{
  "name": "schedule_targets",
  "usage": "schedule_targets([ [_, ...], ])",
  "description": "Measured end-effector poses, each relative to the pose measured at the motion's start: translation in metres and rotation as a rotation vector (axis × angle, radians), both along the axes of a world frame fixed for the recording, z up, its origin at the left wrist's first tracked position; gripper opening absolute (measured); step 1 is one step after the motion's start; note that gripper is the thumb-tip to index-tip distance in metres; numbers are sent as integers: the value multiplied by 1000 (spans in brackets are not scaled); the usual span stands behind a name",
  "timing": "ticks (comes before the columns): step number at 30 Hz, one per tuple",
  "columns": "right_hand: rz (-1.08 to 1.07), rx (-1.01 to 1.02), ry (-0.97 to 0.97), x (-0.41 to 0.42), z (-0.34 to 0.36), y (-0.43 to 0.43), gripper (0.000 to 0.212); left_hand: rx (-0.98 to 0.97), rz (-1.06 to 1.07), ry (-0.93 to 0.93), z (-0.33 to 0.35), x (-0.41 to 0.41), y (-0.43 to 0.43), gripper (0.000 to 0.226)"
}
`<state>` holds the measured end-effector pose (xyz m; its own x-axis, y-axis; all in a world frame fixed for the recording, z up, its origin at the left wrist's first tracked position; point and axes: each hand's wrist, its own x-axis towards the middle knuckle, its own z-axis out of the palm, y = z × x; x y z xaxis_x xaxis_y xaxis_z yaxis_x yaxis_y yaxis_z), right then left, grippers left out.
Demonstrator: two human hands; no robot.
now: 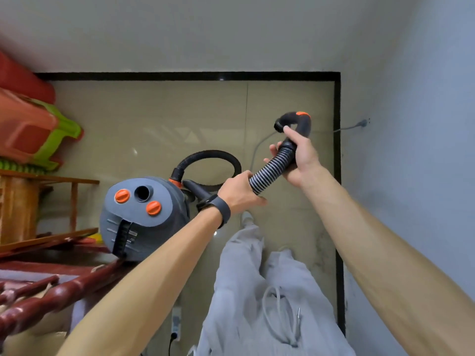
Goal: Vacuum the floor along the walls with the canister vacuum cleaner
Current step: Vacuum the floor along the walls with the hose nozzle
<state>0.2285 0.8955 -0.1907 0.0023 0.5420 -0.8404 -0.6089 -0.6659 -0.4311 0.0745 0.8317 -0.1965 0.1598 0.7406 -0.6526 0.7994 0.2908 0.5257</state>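
Note:
A grey canister vacuum cleaner (pixel 140 214) with two orange knobs stands on the beige tiled floor (pixel 159 119), left of my legs. Its black ribbed hose (pixel 270 167) loops from the canister's front up to a curved black handle end (pixel 295 120) with an orange button. My left hand (pixel 239 192), with a dark wristband, grips the hose lower down. My right hand (pixel 299 155) grips the hose just below the curved handle. No floor nozzle or wand is visible on the handle's open end.
Grey walls with a black skirting (pixel 337 150) meet in a corner ahead and to the right. A grey cord runs to a wall plug (pixel 363 123). Stacked red and green plastic stools (pixel 33 129), a wooden frame (pixel 38 201) and dark red furniture crowd the left. A power strip (pixel 176 325) lies on the floor.

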Motion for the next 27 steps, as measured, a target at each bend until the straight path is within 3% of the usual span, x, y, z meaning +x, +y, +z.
schedule_targets([
  [4,-16,24,-137,10,14,-20,30,45,-33,-123,-2,20,-33,45],
  [7,14,42,-102,25,30,-20,19,76,-137,-51,-11,14,-49,33],
  [12,63,127,-255,28,37,-31,45,77,-174,98,-32,-18,-77,23],
  [16,203,205,-517,28,33,-39,40,13,-136,143,-33,-16,-97,21],
  [19,315,251,-637,33,34,-35,42,-101,-59,57,-29,1,-121,20],
  [21,304,276,-507,36,34,-32,50,-136,76,-44,-26,5,-134,24],
  [24,144,205,-163,29,28,-37,53,-82,286,-92,-22,-6,-136,21],
  [27,-24,92,-128,14,9,-48,44,1,207,3,-20,-18,-144,21],
])
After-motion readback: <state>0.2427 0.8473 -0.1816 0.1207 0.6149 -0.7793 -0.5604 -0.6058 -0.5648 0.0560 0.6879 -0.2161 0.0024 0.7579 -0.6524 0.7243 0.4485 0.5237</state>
